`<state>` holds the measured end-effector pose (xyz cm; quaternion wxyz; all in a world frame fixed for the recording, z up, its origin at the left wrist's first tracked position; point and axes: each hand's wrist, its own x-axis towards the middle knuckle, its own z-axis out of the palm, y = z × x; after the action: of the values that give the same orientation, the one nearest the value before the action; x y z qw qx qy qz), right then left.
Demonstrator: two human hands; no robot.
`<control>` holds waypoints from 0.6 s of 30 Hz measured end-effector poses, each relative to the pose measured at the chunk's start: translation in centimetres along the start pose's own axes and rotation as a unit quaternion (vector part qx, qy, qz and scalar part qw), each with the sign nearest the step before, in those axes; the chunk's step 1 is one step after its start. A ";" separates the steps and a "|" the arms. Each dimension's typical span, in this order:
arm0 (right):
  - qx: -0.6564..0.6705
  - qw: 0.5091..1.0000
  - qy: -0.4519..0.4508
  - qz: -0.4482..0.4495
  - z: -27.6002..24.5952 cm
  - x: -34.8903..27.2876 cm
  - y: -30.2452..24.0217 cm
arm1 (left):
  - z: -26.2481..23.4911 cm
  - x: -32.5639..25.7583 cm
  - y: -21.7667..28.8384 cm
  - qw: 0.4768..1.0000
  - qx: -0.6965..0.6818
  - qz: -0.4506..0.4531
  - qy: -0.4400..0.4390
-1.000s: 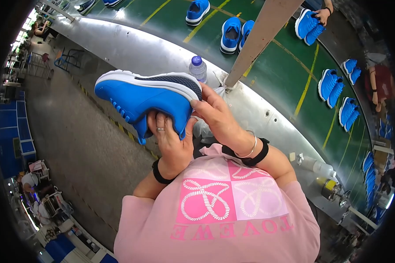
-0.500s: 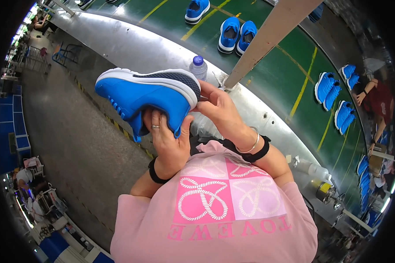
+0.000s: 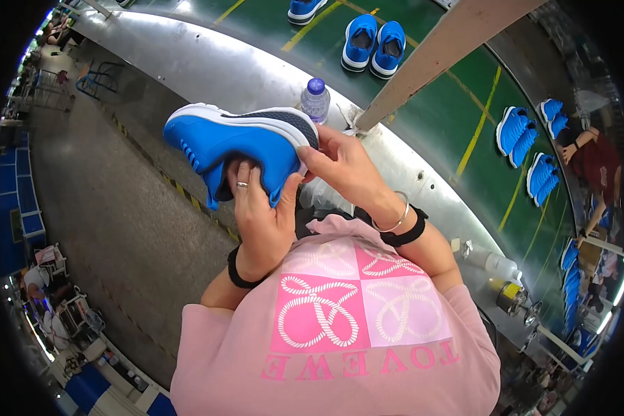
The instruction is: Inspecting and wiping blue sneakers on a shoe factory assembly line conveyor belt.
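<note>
A blue sports shoe (image 3: 239, 142) with a white sole is held up in front of my chest, lying on its side with the sole toward the far side and the toe to the left. My left hand (image 3: 260, 218), with a ring on one finger, grips its upper from below. My right hand (image 3: 343, 166) clasps the heel end on the right, fingers against the dark heel panel. Both wrists wear black bands, the right one a bangle too.
A clear water bottle (image 3: 315, 99) stands on the steel edge (image 3: 187, 62) of a green conveyor belt (image 3: 457, 118) carrying pairs of blue shoes (image 3: 374, 43). A slanted beam (image 3: 437, 52) crosses above. Spray bottles (image 3: 489, 260) sit at the right. Another person (image 3: 593, 156) works beyond the belt.
The shoe and both hands have kept nearly the same pose, shifting slightly. The pairs of blue shoes on the belt have moved along to the left.
</note>
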<state>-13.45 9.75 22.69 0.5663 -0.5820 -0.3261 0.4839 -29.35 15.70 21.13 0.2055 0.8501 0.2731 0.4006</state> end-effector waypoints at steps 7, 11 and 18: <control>0.108 0.989 -0.074 0.069 -1.9 0.5 2.2 | -2.0 1.3 -1.5 0.974 -0.123 -0.173 -0.079; -0.102 0.983 0.077 -0.133 -0.5 0.3 3.8 | -1.9 1.2 -2.1 0.940 -0.200 -0.254 -0.107; -0.290 0.944 0.068 -0.141 1.9 1.3 1.9 | -1.2 0.2 -1.7 0.951 -0.202 -0.182 -0.147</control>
<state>-15.11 11.32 20.80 0.4563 -0.7007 -0.4917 0.2430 -30.65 17.29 21.00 0.4801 0.7759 0.3038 0.2741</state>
